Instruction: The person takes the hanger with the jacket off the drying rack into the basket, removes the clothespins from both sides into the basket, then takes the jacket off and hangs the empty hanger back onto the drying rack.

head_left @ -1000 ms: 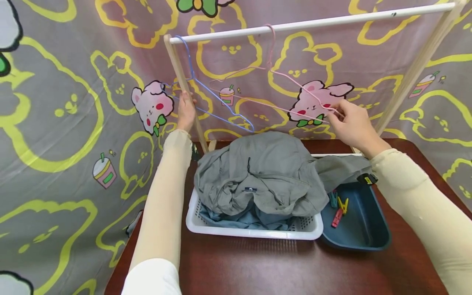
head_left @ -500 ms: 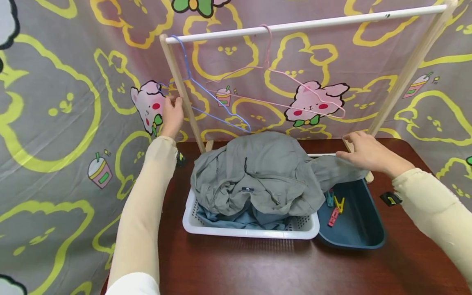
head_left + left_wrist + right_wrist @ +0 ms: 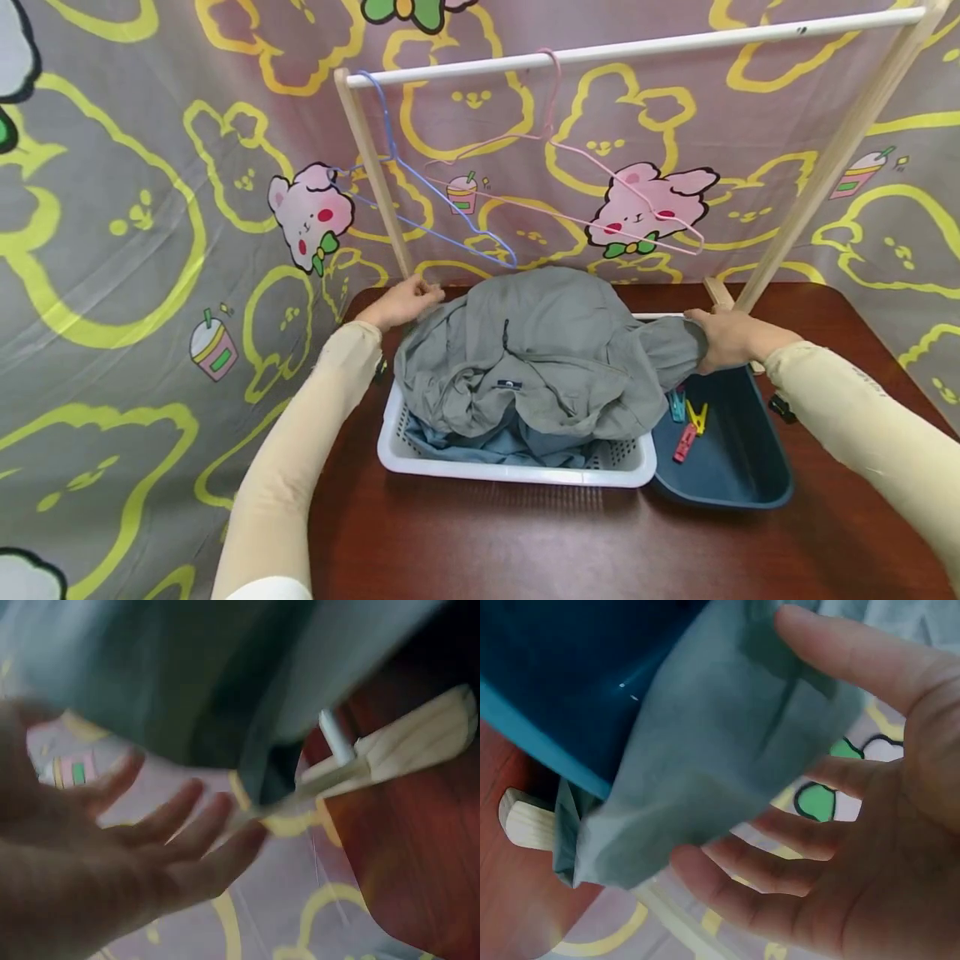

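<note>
Left hand (image 3: 401,302) at the left edge of a crumpled grey cloth garment (image 3: 536,358), fingers (image 3: 196,817) straight and spread, nothing gripped; in the left wrist view blurred, reaching out toward the grey cloth just beyond the fingertips. Whether actually touching the cloth, cannot tell. Right hand (image 3: 723,337) at the garment's right end, where a sleeve-like flap trails over the rim of a dark blue plastic tray (image 3: 738,467). In the right wrist view, thumb above the flap and the other fingers (image 3: 780,832) beneath it, loosely opened, not yet pinched together on the cloth.

Garment heaped high in a white perforated plastic laundry basket (image 3: 510,471), over a blue-grey piece of cloth (image 3: 498,446) showing at the front. Basket in the middle of a dark red-brown wooden table (image 3: 562,550), tray just beside it on the right, touching. In the tray, three small clothes pegs (image 3: 688,421): teal, yellow and red.

Behind the basket, a pale wooden drying rack with a white top rail (image 3: 637,42). On the rail, a thin blue wire hanger (image 3: 420,200) near the left post and a thin pink wire hanger (image 3: 592,187) further right, both bare. All around, a grey cloth backdrop printed with yellow bear outlines and pink rabbits (image 3: 112,208).
</note>
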Motion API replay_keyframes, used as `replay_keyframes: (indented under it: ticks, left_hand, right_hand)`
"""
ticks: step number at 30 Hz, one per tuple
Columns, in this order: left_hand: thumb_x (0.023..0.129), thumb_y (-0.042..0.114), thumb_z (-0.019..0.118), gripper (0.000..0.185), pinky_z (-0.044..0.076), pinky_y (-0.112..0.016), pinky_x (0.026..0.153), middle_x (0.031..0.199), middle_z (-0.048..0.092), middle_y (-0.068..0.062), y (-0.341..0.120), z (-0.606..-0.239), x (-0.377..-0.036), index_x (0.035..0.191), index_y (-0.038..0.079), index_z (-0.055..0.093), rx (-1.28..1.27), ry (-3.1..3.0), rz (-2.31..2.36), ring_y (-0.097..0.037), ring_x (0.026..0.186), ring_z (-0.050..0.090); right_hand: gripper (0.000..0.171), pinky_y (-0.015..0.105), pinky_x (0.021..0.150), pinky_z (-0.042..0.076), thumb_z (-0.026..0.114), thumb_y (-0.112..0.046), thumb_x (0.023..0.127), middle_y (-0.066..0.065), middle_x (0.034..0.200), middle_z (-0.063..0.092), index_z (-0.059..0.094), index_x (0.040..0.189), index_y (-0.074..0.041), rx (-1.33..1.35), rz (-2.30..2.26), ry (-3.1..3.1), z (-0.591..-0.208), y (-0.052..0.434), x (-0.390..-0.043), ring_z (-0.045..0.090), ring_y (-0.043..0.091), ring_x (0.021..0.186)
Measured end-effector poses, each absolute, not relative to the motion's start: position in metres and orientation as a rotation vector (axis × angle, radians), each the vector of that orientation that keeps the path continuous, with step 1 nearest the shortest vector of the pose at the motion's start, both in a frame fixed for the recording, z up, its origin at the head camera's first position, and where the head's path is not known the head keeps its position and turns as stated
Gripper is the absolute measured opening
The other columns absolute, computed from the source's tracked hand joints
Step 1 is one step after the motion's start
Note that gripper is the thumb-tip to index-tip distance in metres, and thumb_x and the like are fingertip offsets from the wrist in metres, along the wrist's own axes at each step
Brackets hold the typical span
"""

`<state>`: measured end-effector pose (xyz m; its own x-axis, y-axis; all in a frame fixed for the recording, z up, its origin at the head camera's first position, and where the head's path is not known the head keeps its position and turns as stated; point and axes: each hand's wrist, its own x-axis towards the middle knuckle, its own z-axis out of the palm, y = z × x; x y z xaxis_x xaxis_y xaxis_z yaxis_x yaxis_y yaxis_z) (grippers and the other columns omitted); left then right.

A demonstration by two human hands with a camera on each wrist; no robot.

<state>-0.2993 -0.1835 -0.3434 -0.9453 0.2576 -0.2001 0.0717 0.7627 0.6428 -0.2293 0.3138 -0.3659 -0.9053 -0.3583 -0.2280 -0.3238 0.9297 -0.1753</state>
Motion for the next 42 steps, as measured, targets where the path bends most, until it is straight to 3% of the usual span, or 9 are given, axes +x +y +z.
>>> replay_keyframes:
  ticks: [4,8,12,18,24,28,32,36,42]
  left_hand:
    - [0.092,0.051,0.054,0.081,0.033,-0.049,0.101,0.152,0.018,-0.018,-0.164,-0.355,-0.296,0.149,0.006,0.018,0.339,2.571,0.697,-0.035,0.131,0.033]
    - [0.086,0.050,0.064,0.090,0.036,-0.051,0.098,0.155,0.004,-0.018,-0.147,-0.358,-0.292,0.150,0.008,0.017,0.367,2.640,0.434,-0.040,0.131,0.033]
    - [0.089,0.035,0.066,0.072,0.044,-0.050,0.087,0.150,0.018,-0.024,-0.136,-0.362,-0.294,0.146,0.008,0.031,0.406,2.783,0.211,-0.043,0.120,0.044]
    - [0.096,0.010,0.049,0.036,0.047,-0.043,0.069,0.120,0.057,-0.020,-0.129,-0.356,-0.302,0.132,0.005,0.050,0.460,2.941,0.208,-0.035,0.092,0.059]
    - [0.100,0.014,0.044,0.036,0.044,-0.041,0.073,0.112,0.058,-0.020,-0.123,-0.339,-0.302,0.133,0.000,0.043,0.480,2.884,0.520,-0.030,0.086,0.058]
    - [0.102,0.020,0.041,0.038,0.043,-0.044,0.082,0.117,0.057,-0.015,-0.107,-0.331,-0.295,0.136,0.004,0.040,0.567,2.842,0.640,-0.027,0.093,0.058]
    - [0.103,0.022,0.040,0.041,0.044,-0.043,0.079,0.117,0.056,-0.013,-0.093,-0.327,-0.287,0.141,0.008,0.035,0.703,2.757,0.778,-0.028,0.083,0.057]
    - [0.101,0.020,0.046,0.028,0.042,-0.036,0.075,0.112,0.056,-0.009,-0.086,-0.323,-0.279,0.128,0.011,0.045,0.848,2.653,0.869,-0.021,0.082,0.054]
    - [0.099,0.020,0.051,0.008,0.037,-0.031,0.067,0.087,0.049,-0.006,-0.082,-0.326,-0.269,0.101,0.014,0.047,1.042,2.476,0.673,-0.018,0.069,0.046]
  right_hand:
    - [0.086,0.055,0.074,0.047,0.083,-0.021,0.067,0.036,0.113,0.048,0.039,0.133,0.010,-0.532,-0.147,2.835,-0.376,0.308,-0.234,0.053,0.046,0.095]
    - [0.050,0.055,0.079,0.045,0.072,-0.014,0.079,0.027,0.104,0.059,0.053,0.120,0.009,-0.618,-0.075,2.848,-0.382,0.305,-0.240,0.055,0.044,0.099]
    - [0.023,0.053,0.075,0.048,0.062,-0.004,0.085,0.022,0.094,0.064,0.063,0.105,0.006,-0.644,-0.044,2.856,-0.380,0.301,-0.246,0.061,0.038,0.087]
    - [0.021,0.051,0.077,0.046,0.054,0.002,0.086,0.022,0.092,0.066,0.064,0.104,0.007,-0.693,-0.104,2.934,-0.371,0.295,-0.253,0.063,0.038,0.085]
    - [0.019,0.048,0.071,0.044,0.052,0.004,0.083,0.017,0.086,0.064,0.063,0.098,0.002,-0.843,-0.205,3.094,-0.360,0.281,-0.256,0.061,0.033,0.079]
    - [0.031,0.052,0.077,0.045,0.055,0.000,0.086,0.025,0.105,0.058,0.055,0.116,0.005,-0.805,-0.312,3.035,-0.356,0.259,-0.260,0.058,0.037,0.092]
    - [0.066,0.052,0.078,0.046,0.064,-0.010,0.087,0.034,0.125,0.040,0.028,0.141,0.004,-0.680,-0.304,2.917,-0.357,0.233,-0.266,0.056,0.041,0.094]
    - [0.098,0.050,0.072,0.048,0.074,-0.014,0.081,0.038,0.138,0.023,0.004,0.149,0.002,-0.609,-0.297,2.897,-0.358,0.213,-0.274,0.059,0.041,0.081]
    - [0.116,0.042,0.055,0.046,0.081,-0.012,0.072,0.030,0.150,0.006,-0.006,0.150,-0.004,-0.682,-0.271,2.967,-0.356,0.193,-0.287,0.055,0.026,0.055]
